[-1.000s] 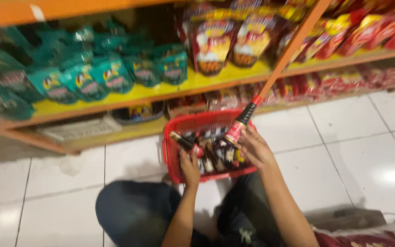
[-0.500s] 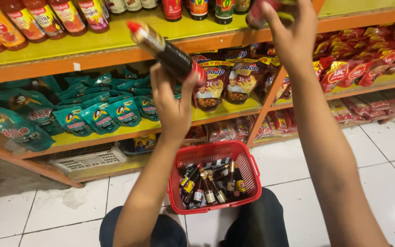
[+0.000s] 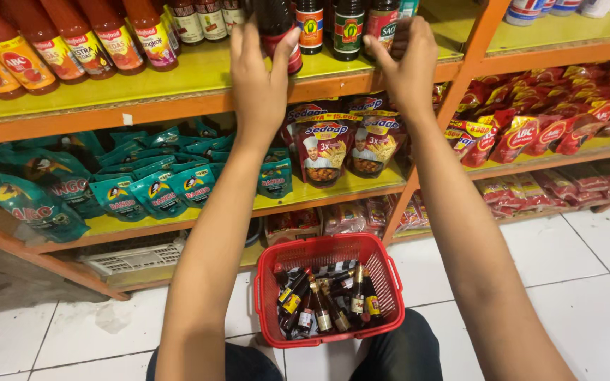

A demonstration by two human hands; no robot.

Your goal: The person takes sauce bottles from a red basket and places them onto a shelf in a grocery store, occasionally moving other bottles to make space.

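Above the red basket [image 3: 327, 257], both arms reach up to the top shelf [image 3: 199, 74]. Left hand [image 3: 259, 74] is closed around a dark bottle [image 3: 278, 28] standing upright on that shelf. Right hand [image 3: 407, 63] curls against another dark bottle [image 3: 383, 21] beside it; whether it grips cannot be told. Small dark bottles [image 3: 323, 307] lie inside the basket on the white tiled floor [image 3: 573, 282].

— The dark bottle [image 3: 280, 35] behind the left hand [image 3: 259, 77]: how much shows?
— Only its lower part; the neck is cut off by the top edge.
— And the right hand [image 3: 407, 67]?
— Its fingers cover another bottle [image 3: 383, 21], perhaps gripped; I cannot tell.
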